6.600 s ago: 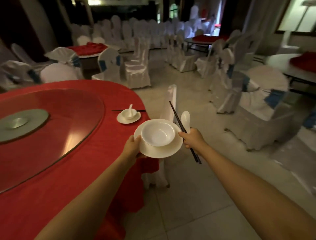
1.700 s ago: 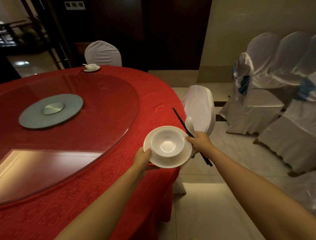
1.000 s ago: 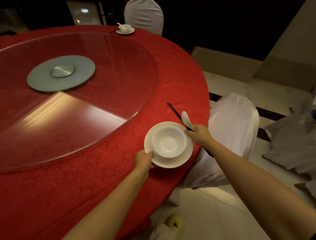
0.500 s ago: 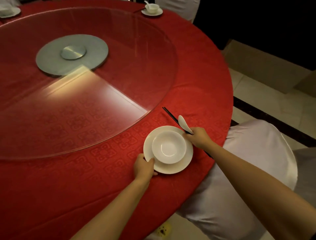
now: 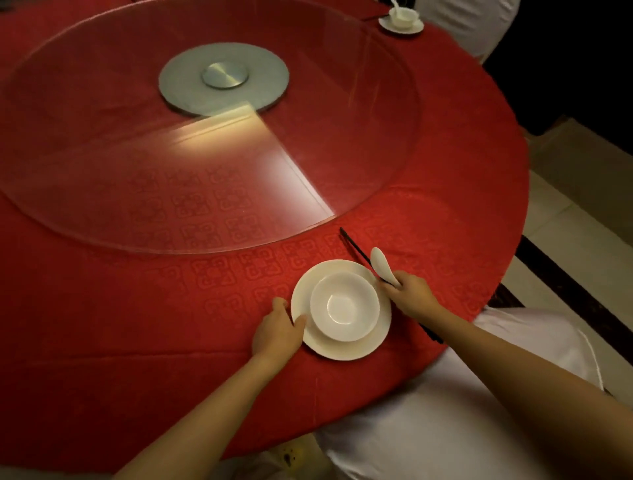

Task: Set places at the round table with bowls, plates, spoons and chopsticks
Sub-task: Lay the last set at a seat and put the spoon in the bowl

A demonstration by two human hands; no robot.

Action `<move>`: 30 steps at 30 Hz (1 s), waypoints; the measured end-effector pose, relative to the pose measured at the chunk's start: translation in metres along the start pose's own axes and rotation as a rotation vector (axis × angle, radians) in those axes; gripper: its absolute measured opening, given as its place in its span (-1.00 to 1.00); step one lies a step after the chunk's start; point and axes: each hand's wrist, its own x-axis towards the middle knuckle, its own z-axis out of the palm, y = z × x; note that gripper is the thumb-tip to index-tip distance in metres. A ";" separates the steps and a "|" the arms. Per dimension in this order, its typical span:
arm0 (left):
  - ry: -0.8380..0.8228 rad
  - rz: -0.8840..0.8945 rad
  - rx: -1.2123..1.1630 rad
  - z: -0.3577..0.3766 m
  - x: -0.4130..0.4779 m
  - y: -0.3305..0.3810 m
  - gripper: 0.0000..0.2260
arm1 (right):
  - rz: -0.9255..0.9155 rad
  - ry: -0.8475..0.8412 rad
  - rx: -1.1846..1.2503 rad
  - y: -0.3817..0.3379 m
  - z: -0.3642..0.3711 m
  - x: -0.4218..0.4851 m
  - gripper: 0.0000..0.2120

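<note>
The round tabletop (image 5: pixel 479 178) is covered to its edge by a red patterned cloth (image 5: pixel 102 308). A clear round glass turntable (image 5: pixel 102 154) takes up most of the middle, with a flat grey disc (image 5: pixel 191 85) and a brushed metal hub (image 5: pixel 224 74) at its centre. On the cloth near the front edge, between the glass and the rim, lies a round white ceramic plate (image 5: pixel 342 351) with a white ceramic bowl (image 5: pixel 344 306) on it. At the far right edge sits a small white saucer (image 5: pixel 400 28) carrying a small white bowl (image 5: pixel 406 15) with a white spoon (image 5: pixel 395 4) in it. Dark chopsticks (image 5: pixel 371 16) lie just to its left.
</note>
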 end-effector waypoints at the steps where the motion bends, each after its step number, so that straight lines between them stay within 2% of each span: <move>1: 0.045 -0.033 -0.023 -0.001 -0.003 -0.001 -0.65 | -0.028 0.014 -0.007 -0.003 -0.006 0.002 -0.85; 6: 0.348 -0.083 -0.221 -0.015 -0.023 0.007 -0.73 | -0.090 0.096 0.042 -0.008 -0.042 0.007 -0.87; 9: 0.465 0.014 -0.363 -0.022 -0.042 0.034 -0.81 | -0.122 0.011 0.341 -0.024 -0.063 0.004 -0.81; 11: 0.357 0.058 -0.521 -0.019 -0.056 0.063 -0.81 | -0.173 -0.146 0.622 -0.046 -0.070 0.004 -0.83; 14: -0.107 -0.012 -0.783 -0.003 -0.077 0.110 -0.74 | -0.221 -0.356 0.908 -0.080 -0.064 0.002 -0.79; 16: -0.329 -0.065 -0.947 0.005 -0.094 0.131 -0.71 | -0.203 -0.456 1.004 -0.095 -0.055 -0.002 -0.75; 19: -0.353 -0.032 -1.130 0.012 -0.109 0.131 -0.74 | -0.218 -0.502 0.997 -0.097 -0.044 -0.006 -0.74; 23: -0.303 -0.004 -1.201 0.016 -0.114 0.123 -0.77 | -0.235 -0.409 0.936 -0.093 -0.037 -0.010 -0.75; 27: -0.301 -0.027 -1.266 0.023 -0.117 0.118 -0.77 | -0.307 -0.329 0.699 -0.089 -0.039 -0.018 -0.76; 30: -0.393 -0.080 -1.374 0.037 -0.120 0.118 -0.77 | -0.305 -0.269 0.572 -0.079 -0.049 -0.015 -0.75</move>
